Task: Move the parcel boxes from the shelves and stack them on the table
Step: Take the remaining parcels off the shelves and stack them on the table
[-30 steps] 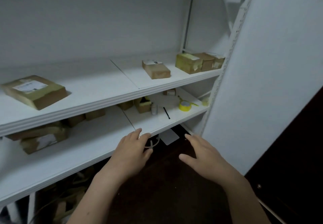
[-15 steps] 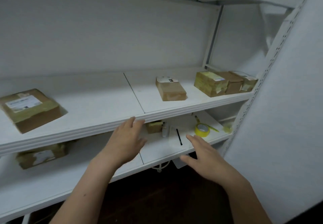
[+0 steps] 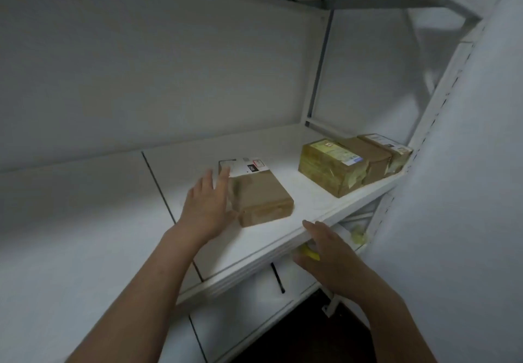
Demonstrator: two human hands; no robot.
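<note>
Head view shows me the brown parcel box [image 3: 261, 194] near the front edge of the shelf [image 3: 317, 207], long axis running front to back. My left hand [image 3: 208, 207], fingers straight and spread, lies just at its left side; my right hand [image 3: 329, 258], loosely open and holding nothing, hangs farther off, below that edge.

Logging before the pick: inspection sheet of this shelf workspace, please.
Surface: white shelf.
Job's things: parcel with white label mid-shelf; three parcels in a row at right end.
Clutter: yellow tape, black pen on lower shelf.
Hands: left hand open at parcel's left side, contact unclear; right hand open below shelf edge, empty.
Cables: nothing seen.
Surroundings: white wall at right.
</note>
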